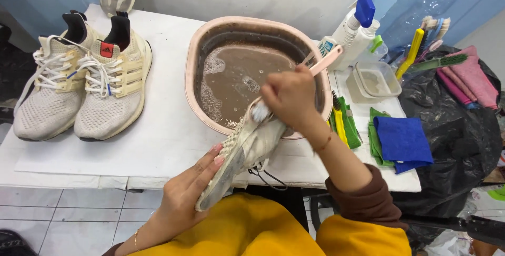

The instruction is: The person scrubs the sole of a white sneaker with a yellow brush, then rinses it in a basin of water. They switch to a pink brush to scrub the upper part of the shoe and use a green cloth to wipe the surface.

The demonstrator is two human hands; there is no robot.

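Observation:
My left hand (181, 195) grips a dirty cream sneaker (244, 153) from below, tilted with its toe resting on the rim of a pink basin (192, 61). My right hand (292, 98) is closed on a pink-handled brush (321, 64), pressing its white bristle end against the sneaker's toe. The basin holds murky brown water with foam. A dark lace hangs below the sneaker.
A pair of cream sneakers (84, 87) stands on the white table (163, 140) at left. Right of the basin are spray bottles (355, 24), a clear tub (374, 79), green and yellow brushes (344, 122), blue and green cloths (402, 140), pink towels (471, 79) on a black bag.

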